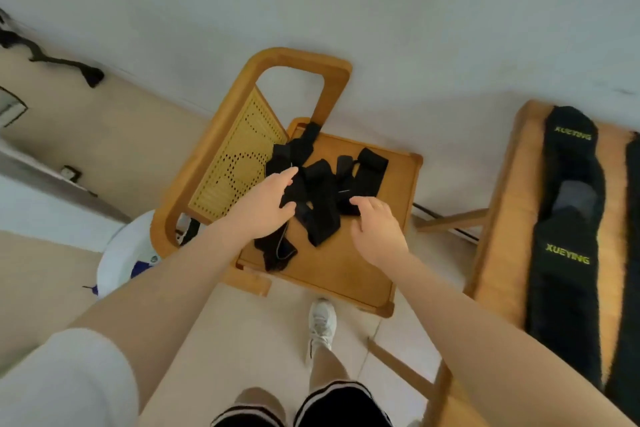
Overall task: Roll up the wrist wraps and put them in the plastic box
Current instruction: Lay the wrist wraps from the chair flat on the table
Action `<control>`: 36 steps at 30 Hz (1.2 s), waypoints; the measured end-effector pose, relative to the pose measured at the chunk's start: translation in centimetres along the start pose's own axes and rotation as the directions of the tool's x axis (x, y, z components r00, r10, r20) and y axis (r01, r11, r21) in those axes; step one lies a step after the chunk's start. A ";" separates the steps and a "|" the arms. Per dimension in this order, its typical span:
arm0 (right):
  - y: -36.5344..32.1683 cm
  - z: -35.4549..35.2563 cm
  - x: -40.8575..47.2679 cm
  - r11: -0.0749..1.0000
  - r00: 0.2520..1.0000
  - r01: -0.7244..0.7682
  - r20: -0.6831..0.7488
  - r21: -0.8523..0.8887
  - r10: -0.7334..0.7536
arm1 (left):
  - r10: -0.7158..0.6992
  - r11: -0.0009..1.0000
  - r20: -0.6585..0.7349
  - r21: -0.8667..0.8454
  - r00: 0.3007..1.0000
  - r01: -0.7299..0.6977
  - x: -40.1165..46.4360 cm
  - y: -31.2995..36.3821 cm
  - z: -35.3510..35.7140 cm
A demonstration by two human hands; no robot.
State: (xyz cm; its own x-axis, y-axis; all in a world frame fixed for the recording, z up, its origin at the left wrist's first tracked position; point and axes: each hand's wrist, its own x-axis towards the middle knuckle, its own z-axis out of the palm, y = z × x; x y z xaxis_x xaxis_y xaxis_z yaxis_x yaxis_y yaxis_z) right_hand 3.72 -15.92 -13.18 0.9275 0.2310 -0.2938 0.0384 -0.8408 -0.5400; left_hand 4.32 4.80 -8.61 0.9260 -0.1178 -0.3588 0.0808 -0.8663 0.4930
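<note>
A tangled heap of black wrist wraps [320, 191] lies on the seat of a wooden chair [388, 236]. My left hand [265, 204] reaches over the heap's left side, fingers stretched out and touching the black straps, thumb near a strap end. My right hand [375, 230] hovers at the heap's right edge with fingers loosely bent, fingertips at a strap; it grips nothing that I can make out. No plastic box is clearly in view.
The chair has a cane back [235, 163] and stands by a white wall. A wooden table [498, 246] on the right carries long black pads marked XUEYING [568, 253]. A white round tub [117, 260] sits on the floor at the left. My shoe [322, 319] stands before the chair.
</note>
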 end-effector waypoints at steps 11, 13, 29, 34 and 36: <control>3.5 9.8 11.3 0.914 0.921 -0.386 0.106 0.127 0.375 | 0.065 0.996 0.097 0.048 0.993 -0.070 16.1 -9.2 4.3; 4.2 12.5 13.2 0.880 0.891 -0.454 0.088 0.139 0.446 | 0.064 0.993 0.125 0.087 0.990 -0.075 17.9 -11.1 6.2; -1.7 7.2 14.4 0.320 0.888 -0.122 -0.041 0.940 0.458 | -0.102 0.912 0.603 0.374 0.791 -0.167 21.5 -18.1 9.5; -5.6 -0.3 11.5 0.338 0.960 -0.048 -0.050 0.940 0.275 | 0.064 0.971 0.502 -0.231 0.863 0.063 19.8 -12.2 3.2; -7.2 -2.6 10.7 0.345 0.969 -0.040 -0.048 0.938 0.244 | 0.072 0.796 0.498 -0.550 0.864 0.251 18.6 -8.6 -0.3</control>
State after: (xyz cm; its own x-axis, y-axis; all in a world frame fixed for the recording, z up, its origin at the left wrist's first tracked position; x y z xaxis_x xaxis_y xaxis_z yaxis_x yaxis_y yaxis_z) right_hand 14.37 -8.65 -10.36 0.9258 -0.0051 -0.3780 -0.3724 0.1602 -0.9141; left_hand 20.90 10.17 -19.29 0.6224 -0.4058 -0.6693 0.4996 -0.4523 0.7388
